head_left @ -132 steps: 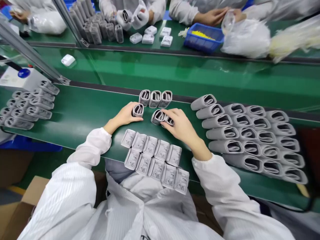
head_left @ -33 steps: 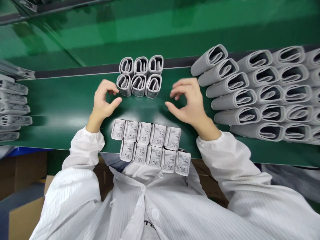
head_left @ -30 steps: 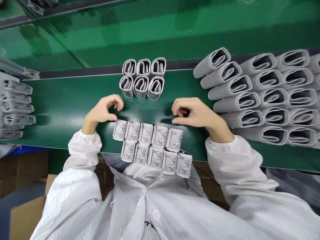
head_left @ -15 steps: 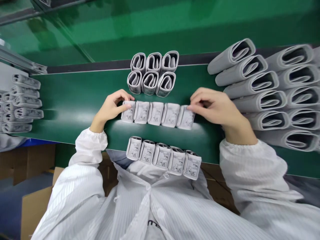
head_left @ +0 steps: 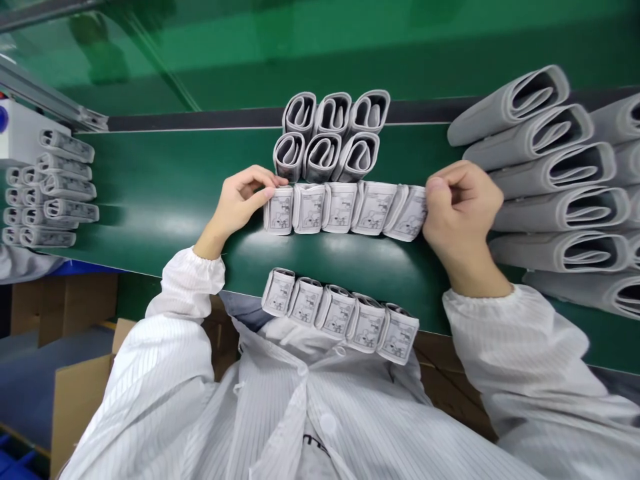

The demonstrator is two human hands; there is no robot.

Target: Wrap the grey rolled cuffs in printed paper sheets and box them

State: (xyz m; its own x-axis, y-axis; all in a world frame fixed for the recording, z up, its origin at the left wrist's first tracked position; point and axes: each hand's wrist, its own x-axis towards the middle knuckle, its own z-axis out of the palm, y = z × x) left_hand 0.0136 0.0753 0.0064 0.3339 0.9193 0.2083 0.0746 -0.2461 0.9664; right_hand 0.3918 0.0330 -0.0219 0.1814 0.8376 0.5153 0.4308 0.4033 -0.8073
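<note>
Several rolled grey fabric cuffs with printed line drawings lie side by side on the green work surface. My left hand (head_left: 249, 203) pinches the left-end cuff (head_left: 280, 212) of this row between thumb and fingers. At the other end, my right hand (head_left: 463, 217) is closed, its thumb and curled fingers on the edge of the right-end cuff (head_left: 407, 213), which tilts a little. Between them sit more cuffs, such as the middle cuff (head_left: 340, 208). Just beyond the row, rolled cuffs (head_left: 323, 157) stand on end in two ranks, spiral ends up.
Along the near edge, close to my body, runs another row of printed cuffs (head_left: 335, 312). Larger grey rolls (head_left: 555, 177) are stacked at the right. Small rolled cuffs (head_left: 67, 187) are piled at the far left, near a white box (head_left: 30, 130). Cardboard boxes (head_left: 80, 407) stand below the green surface (head_left: 165, 193).
The held row has moved away from me, up against the standing cuffs. My right hand has shifted right and its fingers are curled tighter. The view has shifted slightly.
</note>
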